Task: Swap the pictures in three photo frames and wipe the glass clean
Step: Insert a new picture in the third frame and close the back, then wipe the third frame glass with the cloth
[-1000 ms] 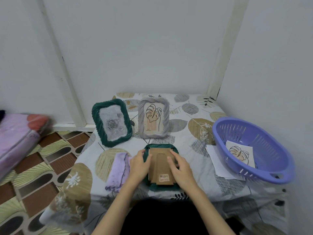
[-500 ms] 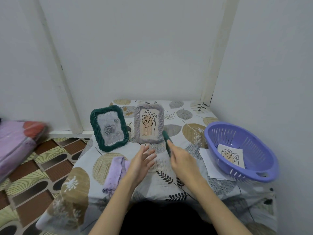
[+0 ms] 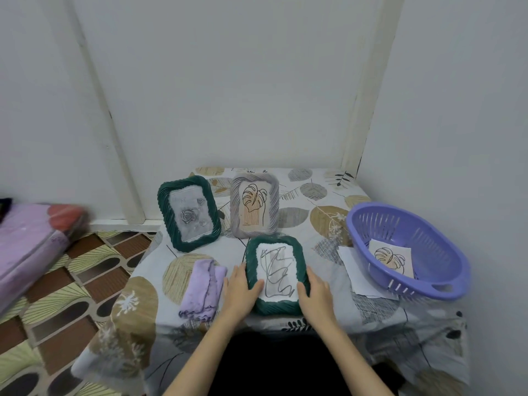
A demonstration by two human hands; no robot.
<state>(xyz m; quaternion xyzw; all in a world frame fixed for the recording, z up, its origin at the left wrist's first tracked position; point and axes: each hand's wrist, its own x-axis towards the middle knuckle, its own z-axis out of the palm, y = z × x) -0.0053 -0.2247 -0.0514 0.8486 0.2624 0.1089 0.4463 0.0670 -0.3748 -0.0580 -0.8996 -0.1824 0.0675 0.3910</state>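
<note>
A dark green frame (image 3: 276, 274) lies face up near the table's front edge, showing a black line drawing on white. My left hand (image 3: 239, 287) rests on its left side and my right hand (image 3: 313, 290) on its right side, both gripping the rim. Behind it a second green frame (image 3: 188, 213) with a grey rose picture stands upright. To its right stands a grey frame (image 3: 254, 208) holding a leaf drawing. A folded lilac cloth (image 3: 203, 287) lies just left of my left hand.
A purple plastic basket (image 3: 407, 250) at the right holds a loose leaf picture (image 3: 391, 258), with white paper (image 3: 357, 270) tucked under its near side. The table (image 3: 320, 224) has a leaf-print cover and sits in a wall corner. A pink bundle (image 3: 31, 247) lies on the floor left.
The green frame lay face down with its cardboard back up; my right hand lifted and turned it over. It now lies face up between both hands.
</note>
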